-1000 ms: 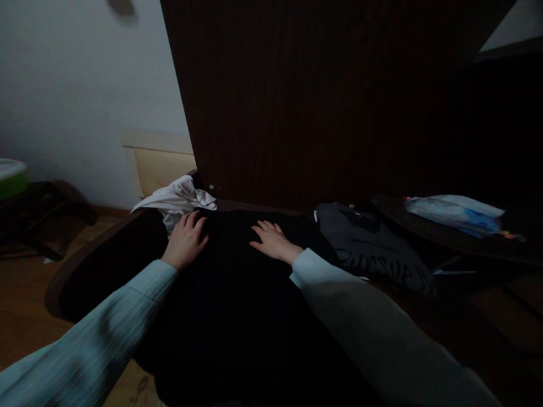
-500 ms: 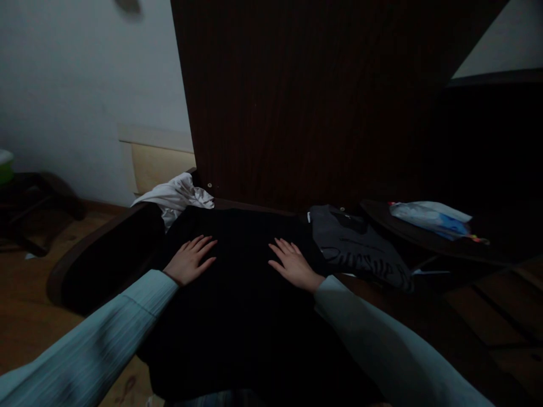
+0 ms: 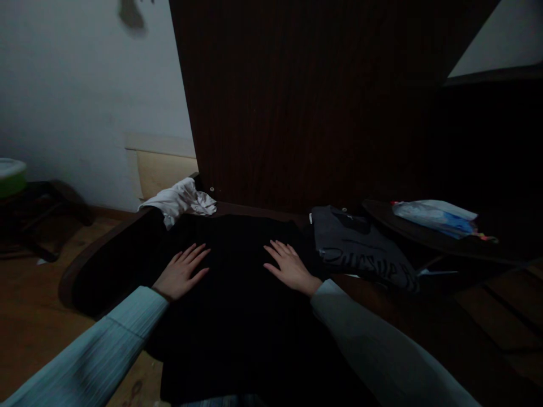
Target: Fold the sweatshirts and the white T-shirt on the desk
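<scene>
A black garment [image 3: 237, 316] is spread out in front of me; its folds and exact kind are lost in the dark. My left hand [image 3: 180, 273] rests palm down on its left part, fingers stretched and a little apart. On the right part lies my right hand [image 3: 291, 267], also flat with the fingers spread. Neither hand grips the cloth. Just right of the black garment is a folded dark grey garment [image 3: 360, 237] with black lettering.
A crumpled white cloth [image 3: 180, 198] hangs over the wooden armrest [image 3: 80, 277] at left. Behind rises a dark wooden panel [image 3: 314, 107]. To the right, a plastic bag [image 3: 436, 215] lies on a dark round surface. A green container [image 3: 12, 178] stands on a stool at far left.
Both hands have slid slightly toward me over the black garment, the left one also a bit to the left. The view has shifted a little. Both hands stay flat.
</scene>
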`<state>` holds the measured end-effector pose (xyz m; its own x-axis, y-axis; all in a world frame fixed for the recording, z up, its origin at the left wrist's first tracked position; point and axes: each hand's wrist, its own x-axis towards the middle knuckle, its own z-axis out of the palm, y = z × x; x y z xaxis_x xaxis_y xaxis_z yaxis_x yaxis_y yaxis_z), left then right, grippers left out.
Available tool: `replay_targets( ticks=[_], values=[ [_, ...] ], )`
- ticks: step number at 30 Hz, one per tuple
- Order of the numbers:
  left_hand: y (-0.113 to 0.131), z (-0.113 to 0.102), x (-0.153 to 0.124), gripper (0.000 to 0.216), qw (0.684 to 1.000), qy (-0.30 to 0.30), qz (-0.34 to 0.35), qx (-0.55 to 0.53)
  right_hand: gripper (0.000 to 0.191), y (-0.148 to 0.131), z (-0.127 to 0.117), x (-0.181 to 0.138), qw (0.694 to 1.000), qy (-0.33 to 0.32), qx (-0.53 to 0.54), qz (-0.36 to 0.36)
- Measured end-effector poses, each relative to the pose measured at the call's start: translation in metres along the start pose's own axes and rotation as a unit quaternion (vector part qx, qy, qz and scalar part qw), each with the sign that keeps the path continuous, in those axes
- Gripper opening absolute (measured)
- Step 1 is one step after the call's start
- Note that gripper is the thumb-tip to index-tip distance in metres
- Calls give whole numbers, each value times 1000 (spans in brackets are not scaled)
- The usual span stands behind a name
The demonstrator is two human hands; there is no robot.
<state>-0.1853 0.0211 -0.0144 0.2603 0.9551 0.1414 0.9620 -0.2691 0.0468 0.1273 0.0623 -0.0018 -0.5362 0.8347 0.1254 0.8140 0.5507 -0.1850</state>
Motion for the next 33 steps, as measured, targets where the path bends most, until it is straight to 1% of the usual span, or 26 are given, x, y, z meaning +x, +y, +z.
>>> replay_targets(
  ticks=[3, 5, 11, 16, 19, 23, 26, 28, 30, 33],
  values=[
    [0, 1, 0, 52, 1000, 3, 0, -3, 59, 2, -1, 7, 999, -19, 4, 37],
    [0, 0, 0, 52, 1000, 4, 1, -4, 62, 1, -1, 11, 998, -39, 4, 45],
    [3, -3, 0, 53, 1000, -13, -6, -3, 67, 2, 1, 13, 998, -53, -3, 32],
    [3, -2, 0, 53, 1000, -10, -5, -4, 80, 4, 4, 14, 998, -54, 4, 35],
    [4, -2, 0, 54, 1000, -14, -3, -2, 82, 3, 4, 15, 998, -58, -1, 39],
    [5, -4, 0, 55, 1000, -25, -4, 9, 83, 3, 3, 17, 996, -82, -9, 40],
    [6, -4, 0, 55, 1000, -22, 2, 18, 81, 4, 2, 18, 996, -84, -14, 39],
    [6, -3, 0, 56, 1000, -19, 2, 21, 77, 2, 1, 17, 996, -74, -20, 42],
    [6, -3, -1, 57, 1000, -17, 1, 19, 71, -2, 0, 12, 998, -48, -27, 38],
    [6, -3, -1, 57, 1000, -21, -3, 10, 60, -14, -4, 0, 1000, -8, -17, 9]
  ],
)
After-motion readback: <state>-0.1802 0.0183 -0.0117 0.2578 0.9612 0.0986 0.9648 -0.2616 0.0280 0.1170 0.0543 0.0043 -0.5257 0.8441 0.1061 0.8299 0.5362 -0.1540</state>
